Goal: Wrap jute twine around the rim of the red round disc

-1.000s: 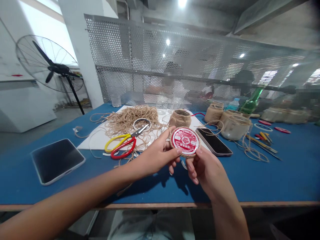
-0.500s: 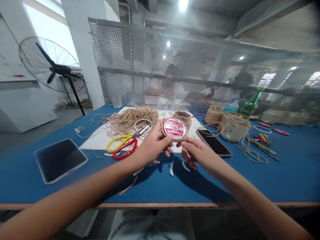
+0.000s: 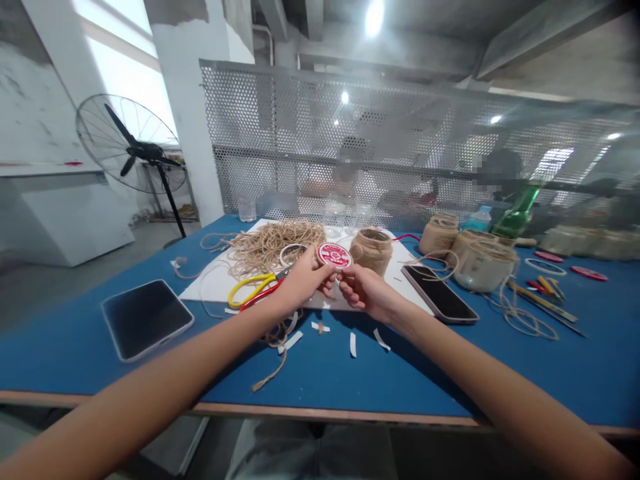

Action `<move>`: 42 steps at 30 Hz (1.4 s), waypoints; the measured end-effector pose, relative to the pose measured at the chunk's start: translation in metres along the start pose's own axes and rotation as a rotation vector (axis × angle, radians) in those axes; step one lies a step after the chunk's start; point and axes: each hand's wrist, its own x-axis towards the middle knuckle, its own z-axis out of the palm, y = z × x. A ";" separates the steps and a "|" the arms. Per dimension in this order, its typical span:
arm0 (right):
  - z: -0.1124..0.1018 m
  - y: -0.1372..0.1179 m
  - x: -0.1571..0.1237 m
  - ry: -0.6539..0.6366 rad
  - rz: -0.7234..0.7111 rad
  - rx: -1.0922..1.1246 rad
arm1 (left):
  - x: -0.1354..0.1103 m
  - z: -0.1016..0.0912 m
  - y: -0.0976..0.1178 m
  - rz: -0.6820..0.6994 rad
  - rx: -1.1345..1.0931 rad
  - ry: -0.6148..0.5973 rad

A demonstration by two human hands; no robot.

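Note:
Both my hands hold a round red-and-white lid (image 3: 335,255) with twine wound round its rim, out over the white board (image 3: 210,285). My left hand (image 3: 300,283) pinches its left edge, and my right hand (image 3: 361,288) grips its right edge from below. Just behind the lid stands a twine-wrapped jar (image 3: 371,249). A loose heap of twine (image 3: 270,241) and red-and-yellow scissors (image 3: 255,289) lie to the left of my left hand.
On the blue table (image 3: 550,360) lie a tablet (image 3: 146,318) at the left, a phone (image 3: 439,301) at the right, more twine-wrapped jars (image 3: 470,257), a green bottle (image 3: 518,215) and paper scraps (image 3: 353,343). Beyond the perforated screen (image 3: 400,147) sit other people. A fan (image 3: 131,145) stands at left.
My arms have stretched forward, carrying the lid away from me toward the twine-wrapped jar. The view has shifted slightly to the left.

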 end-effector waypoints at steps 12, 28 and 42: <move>-0.010 0.018 0.001 0.027 0.009 0.046 | -0.003 0.010 -0.015 -0.107 -0.067 0.014; -0.005 0.015 -0.004 0.028 -0.049 0.091 | -0.006 0.009 -0.007 -0.122 -0.168 0.010; 0.000 0.019 -0.005 0.049 -0.189 0.156 | -0.009 0.012 -0.008 -0.081 -0.184 -0.037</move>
